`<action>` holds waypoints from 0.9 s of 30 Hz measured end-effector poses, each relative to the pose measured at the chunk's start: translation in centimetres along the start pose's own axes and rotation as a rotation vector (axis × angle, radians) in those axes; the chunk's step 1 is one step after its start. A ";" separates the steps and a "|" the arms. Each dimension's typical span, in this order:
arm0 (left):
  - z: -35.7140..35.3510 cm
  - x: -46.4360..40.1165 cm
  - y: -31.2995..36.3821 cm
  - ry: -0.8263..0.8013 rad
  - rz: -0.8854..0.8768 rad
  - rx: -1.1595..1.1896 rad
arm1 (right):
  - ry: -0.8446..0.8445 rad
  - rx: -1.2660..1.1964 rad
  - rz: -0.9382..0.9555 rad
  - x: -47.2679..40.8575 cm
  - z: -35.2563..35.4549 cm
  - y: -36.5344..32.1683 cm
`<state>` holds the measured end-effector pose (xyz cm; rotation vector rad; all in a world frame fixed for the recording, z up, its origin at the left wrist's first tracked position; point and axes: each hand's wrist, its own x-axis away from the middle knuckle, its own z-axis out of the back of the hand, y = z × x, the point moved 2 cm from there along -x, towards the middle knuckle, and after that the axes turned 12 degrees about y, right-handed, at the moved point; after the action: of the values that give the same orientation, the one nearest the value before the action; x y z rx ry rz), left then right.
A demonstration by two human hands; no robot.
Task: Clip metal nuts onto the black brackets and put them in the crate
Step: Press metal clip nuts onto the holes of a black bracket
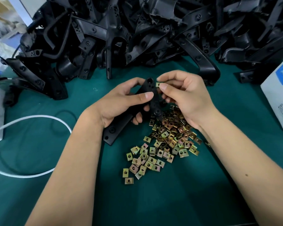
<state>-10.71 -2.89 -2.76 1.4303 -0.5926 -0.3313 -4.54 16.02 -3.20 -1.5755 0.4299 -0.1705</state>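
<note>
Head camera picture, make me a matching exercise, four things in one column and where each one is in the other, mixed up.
Things:
1. bracket
2. nut
3. loose nuts
4. white cable

Places:
A. scattered on the green mat, below the hands
B. pinched in the right hand
C. gripped in the left hand
D. looping across the mat at the left

Pairs: 1-C, 2-B, 3-A, 4-D
</note>
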 end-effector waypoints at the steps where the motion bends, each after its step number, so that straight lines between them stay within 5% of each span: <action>1: 0.0 0.0 0.0 0.004 0.001 0.001 | 0.010 -0.011 -0.007 0.0 0.0 0.1; 27: -0.2 0.1 0.0 0.047 -0.050 -0.089 | 0.071 -0.064 -0.085 0.3 -0.3 0.0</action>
<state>-10.49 -2.76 -2.71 1.3653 -0.4984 -0.3586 -4.38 15.64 -3.27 -1.6550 0.4275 -0.2816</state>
